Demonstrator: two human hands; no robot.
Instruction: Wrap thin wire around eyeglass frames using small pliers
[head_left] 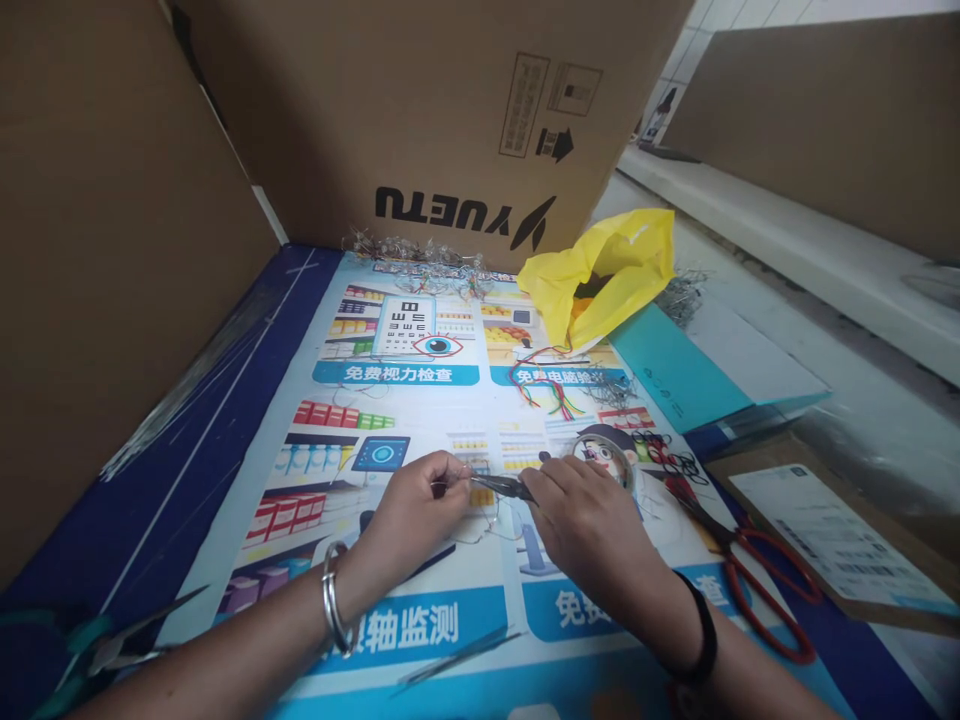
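Fine silvery wire is pinched by the left hand above the colourful printed sheet, presumably for steadiness; slender dark metal pliers are gripped in the right hand, tips set beside the pinch, probably for precision

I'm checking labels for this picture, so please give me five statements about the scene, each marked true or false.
1. The right hand grips a pair of pliers. True.
2. The silver bangle is on the right wrist. False: it is on the left wrist.
3. The yellow bag lies beyond the hands. True.
4. The red-handled scissors are held in the left hand. False: they lie to the right of the right hand.
5. The YUETU lettering on the cardboard box appears upside down. True.
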